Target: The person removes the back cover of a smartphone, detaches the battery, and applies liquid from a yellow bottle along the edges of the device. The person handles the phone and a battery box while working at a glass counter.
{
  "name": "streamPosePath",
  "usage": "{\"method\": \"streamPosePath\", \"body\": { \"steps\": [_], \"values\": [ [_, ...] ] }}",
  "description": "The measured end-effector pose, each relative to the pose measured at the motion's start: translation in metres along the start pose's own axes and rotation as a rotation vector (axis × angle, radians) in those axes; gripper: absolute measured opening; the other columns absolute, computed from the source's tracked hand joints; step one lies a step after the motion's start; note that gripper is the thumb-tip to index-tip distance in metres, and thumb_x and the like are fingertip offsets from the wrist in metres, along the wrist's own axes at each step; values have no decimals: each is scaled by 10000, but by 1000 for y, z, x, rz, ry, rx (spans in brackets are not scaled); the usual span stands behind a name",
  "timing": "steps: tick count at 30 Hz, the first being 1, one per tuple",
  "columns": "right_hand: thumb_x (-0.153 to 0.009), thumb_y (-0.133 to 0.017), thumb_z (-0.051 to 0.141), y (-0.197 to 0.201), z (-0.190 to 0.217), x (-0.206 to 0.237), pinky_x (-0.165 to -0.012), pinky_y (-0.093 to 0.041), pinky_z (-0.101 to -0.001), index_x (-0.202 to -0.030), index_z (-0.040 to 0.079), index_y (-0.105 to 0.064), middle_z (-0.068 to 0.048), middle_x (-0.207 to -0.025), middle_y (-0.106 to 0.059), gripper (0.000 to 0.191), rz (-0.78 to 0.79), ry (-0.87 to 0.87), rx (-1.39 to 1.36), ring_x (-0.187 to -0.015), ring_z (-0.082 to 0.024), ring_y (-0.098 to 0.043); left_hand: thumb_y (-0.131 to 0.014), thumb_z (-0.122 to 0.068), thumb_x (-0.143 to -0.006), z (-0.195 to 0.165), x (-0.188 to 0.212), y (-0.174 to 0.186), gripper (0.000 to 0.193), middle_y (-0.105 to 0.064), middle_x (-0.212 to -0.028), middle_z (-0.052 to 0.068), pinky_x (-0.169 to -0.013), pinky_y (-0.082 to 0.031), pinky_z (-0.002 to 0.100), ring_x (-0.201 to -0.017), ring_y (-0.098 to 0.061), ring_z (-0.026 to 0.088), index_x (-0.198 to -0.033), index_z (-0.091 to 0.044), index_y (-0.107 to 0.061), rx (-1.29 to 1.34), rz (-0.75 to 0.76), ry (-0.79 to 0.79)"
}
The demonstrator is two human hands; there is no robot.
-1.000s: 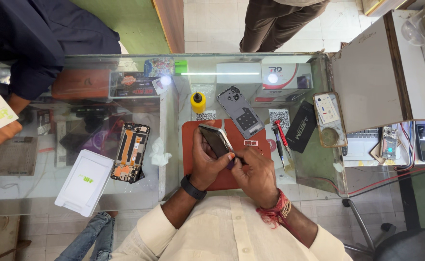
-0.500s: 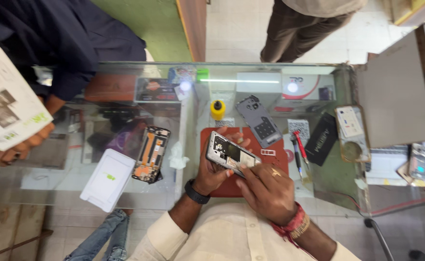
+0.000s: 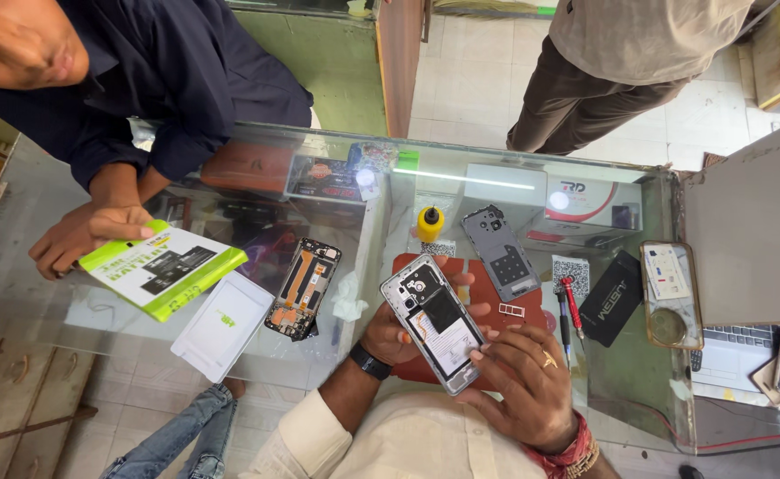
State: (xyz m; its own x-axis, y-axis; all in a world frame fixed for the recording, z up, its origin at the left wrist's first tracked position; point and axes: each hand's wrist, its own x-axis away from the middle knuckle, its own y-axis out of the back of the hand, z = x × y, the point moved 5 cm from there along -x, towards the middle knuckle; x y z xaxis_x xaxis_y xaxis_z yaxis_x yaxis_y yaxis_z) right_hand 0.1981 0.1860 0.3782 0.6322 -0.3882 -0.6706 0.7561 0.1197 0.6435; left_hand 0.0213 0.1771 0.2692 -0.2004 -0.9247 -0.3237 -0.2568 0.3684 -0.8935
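Your left hand (image 3: 396, 330) grips the opened phone (image 3: 434, 323) from underneath, fingers curled round its left edge, the fingertips showing past its upper right side. Your right hand (image 3: 523, 386) has its fingers spread and bent, the tips pressing the phone's lower right edge, so both hands grasp it. The phone lies back-off and tilted, camera end pointing toward the far edge of the glass counter (image 3: 70, 306), its grey frame and dark insides facing you. It hangs just above the red work mat (image 3: 518, 293) near the counter's near edge. On the mat's far right side rests a grey back cover (image 3: 500, 253), and just beside it a small tray part (image 3: 511, 310). Past the mat's far edge stands a yellow bottle (image 3: 431, 223). To the right of the mat lie a red pen (image 3: 572, 302), a black pouch (image 3: 611, 297) and a clear phone case (image 3: 671, 294). To your left lie another stripped phone frame (image 3: 304, 287) and a white box lid (image 3: 223, 325). At the counter's left end another person's hand (image 3: 79, 235) holds a green and white box (image 3: 164, 266).
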Motion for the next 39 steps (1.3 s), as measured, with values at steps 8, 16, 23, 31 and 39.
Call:
{"method": "streamPosePath", "body": {
  "steps": [8, 16, 23, 31, 39],
  "values": [
    [-672, -920, 391, 4, 5, 6, -903, -539, -492, -1001, 76, -737, -48, -967, -682, 491, -42, 54, 3, -969, -255, -674, -882, -122, -810, 5, 4, -3, 1133, -442, -1609, 168, -1241, -268, 750, -1510, -378, 484, -1685, -244, -172, 105, 71, 46],
    [-650, -928, 398, 3, 12, 8, -879, -546, -479, -973, 70, -745, -43, -927, -676, 496, -56, 92, 4, -943, -239, -666, -892, -138, -801, 4, 10, -9, 1127, -438, -1619, 174, -1236, -279, 762, -1511, -381, 484, -1679, -226, -192, 95, 90, 68],
    [-655, -926, 390, 1, 14, 12, -882, -546, -478, -960, 66, -739, -44, -926, -677, 483, -49, 86, 2, -946, -242, -667, -884, -131, -806, 8, 18, -8, 1119, -428, -1615, 175, -1190, -289, 759, -1511, -377, 487, -1679, -215, -191, 67, 60, 43],
    [-671, -921, 394, -2, 10, 19, -891, -544, -474, -976, 77, -735, -34, -938, -671, 478, -52, 73, -2, -961, -232, -668, -879, -132, -813, 13, 19, 2, 1128, -414, -1627, 167, -1252, -271, 756, -1519, -375, 472, -1681, -241, -166, 87, 99, 60],
    [-678, -921, 399, 0, 12, 16, -898, -544, -459, -979, 81, -737, -25, -930, -672, 474, -68, 80, 6, -961, -224, -664, -895, -135, -797, 9, 20, 1, 1147, -451, -1600, 197, -1226, -289, 747, -1499, -392, 505, -1681, -209, -168, 28, 84, 32]
  ]
}}
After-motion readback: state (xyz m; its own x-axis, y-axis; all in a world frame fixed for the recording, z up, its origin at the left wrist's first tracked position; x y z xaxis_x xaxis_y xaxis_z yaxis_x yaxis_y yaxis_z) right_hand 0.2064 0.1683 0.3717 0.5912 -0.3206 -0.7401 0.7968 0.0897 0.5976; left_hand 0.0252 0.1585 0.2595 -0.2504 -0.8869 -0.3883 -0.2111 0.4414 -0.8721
